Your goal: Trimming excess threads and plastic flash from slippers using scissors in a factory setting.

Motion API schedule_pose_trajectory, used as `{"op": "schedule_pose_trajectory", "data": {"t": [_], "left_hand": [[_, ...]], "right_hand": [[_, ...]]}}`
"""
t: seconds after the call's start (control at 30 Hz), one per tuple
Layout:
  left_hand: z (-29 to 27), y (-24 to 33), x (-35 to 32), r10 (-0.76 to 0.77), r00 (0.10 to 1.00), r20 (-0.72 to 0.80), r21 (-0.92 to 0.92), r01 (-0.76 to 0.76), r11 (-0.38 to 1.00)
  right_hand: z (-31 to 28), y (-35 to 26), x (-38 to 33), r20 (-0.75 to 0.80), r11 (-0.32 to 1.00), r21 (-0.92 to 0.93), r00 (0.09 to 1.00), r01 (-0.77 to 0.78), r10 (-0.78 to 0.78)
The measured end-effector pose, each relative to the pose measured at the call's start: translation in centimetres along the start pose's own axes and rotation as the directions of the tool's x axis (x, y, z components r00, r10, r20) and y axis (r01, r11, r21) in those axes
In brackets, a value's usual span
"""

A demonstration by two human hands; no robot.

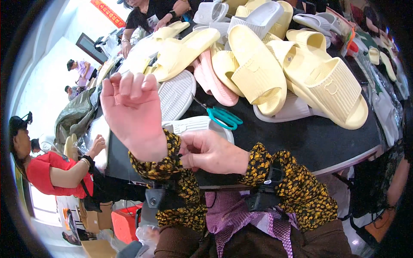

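My left hand (134,118) is raised over the table's near left part, palm showing and fingers loosely bent, with nothing in it. Thumb and fingers of my right hand (215,152) pinch the black-and-yellow floral sleeve cuff (150,165) at my left wrist. Just beyond, scissors with teal handles (224,118) lie on the dark table (301,144), their blades partly hidden. A white slipper (200,124) lies partly behind my hands. Farther off, yellow slippers (258,73) are heaped with a pink slipper (213,79) and a pale slipper lying sole up (177,93).
Across the table a person in black (148,15) reaches toward the heap. At the left stands a person in a red shirt (56,172). A red crate (124,221) and cardboard boxes (98,217) are low at the left. More slippers in clear plastic (385,114) lie at the right.
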State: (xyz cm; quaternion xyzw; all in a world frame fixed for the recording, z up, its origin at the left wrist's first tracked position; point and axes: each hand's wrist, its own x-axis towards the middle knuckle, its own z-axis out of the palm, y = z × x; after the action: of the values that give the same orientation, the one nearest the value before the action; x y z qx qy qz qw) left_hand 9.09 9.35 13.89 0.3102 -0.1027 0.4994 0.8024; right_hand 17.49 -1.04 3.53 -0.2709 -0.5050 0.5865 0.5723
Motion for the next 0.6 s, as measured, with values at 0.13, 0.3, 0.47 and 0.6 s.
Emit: {"op": "schedule_pose_trajectory", "data": {"t": [0.13, 0.3, 0.47, 0.6], "left_hand": [[2.4, -0.8, -0.7, -0.152, 0.987, 0.046, -0.411, 0.158, 0.898], [4.6, -1.1, -3.1, -0.020, 0.995, 0.094, -0.110, 0.030, 0.993], [4.7, 0.1, -6.8, 0.027, 1.000, -0.012, 0.202, -0.024, 0.979], [2.9, 3.2, -11.1, 0.221, 0.961, 0.163, 0.574, -0.275, 0.772]], "right_hand": [[-0.7, 0.4, 0.1, 0.110, 0.991, 0.117, 0.993, -0.058, 0.045], [-0.9, 1.6, 0.4, 0.192, 0.974, -0.139, 0.970, 0.179, -0.150], [-0.8, -2.2, -1.2, 0.208, 0.904, -0.416, 0.978, 0.104, -0.017], [1.1, -8.8, -4.6, 0.129, 0.855, -0.491, 0.984, 0.168, -0.120]]}}
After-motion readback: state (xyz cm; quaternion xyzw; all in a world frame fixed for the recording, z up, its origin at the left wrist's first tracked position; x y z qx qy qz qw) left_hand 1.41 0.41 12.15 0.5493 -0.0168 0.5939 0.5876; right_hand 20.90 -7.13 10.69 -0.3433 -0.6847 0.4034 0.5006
